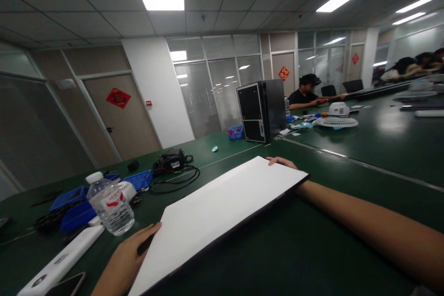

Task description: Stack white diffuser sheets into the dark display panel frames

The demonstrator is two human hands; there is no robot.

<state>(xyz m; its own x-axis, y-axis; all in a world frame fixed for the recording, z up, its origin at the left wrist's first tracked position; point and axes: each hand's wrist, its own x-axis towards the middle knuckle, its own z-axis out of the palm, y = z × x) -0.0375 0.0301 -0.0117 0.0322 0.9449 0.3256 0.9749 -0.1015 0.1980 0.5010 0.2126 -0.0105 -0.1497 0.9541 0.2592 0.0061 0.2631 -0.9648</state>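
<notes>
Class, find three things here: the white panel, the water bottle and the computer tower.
White panel [215, 212], head view: middle of its white upper face.
Water bottle [111, 202], head view: label on its side.
Computer tower [255, 111], head view: its front face.

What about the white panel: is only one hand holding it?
No, the left hand and the right hand both hold the white panel.

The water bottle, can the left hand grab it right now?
Probably not while it is busy: the left hand is holding the edge of the white panel. Otherwise the way looks free, as the water bottle stands close by with nothing visible between.
</notes>
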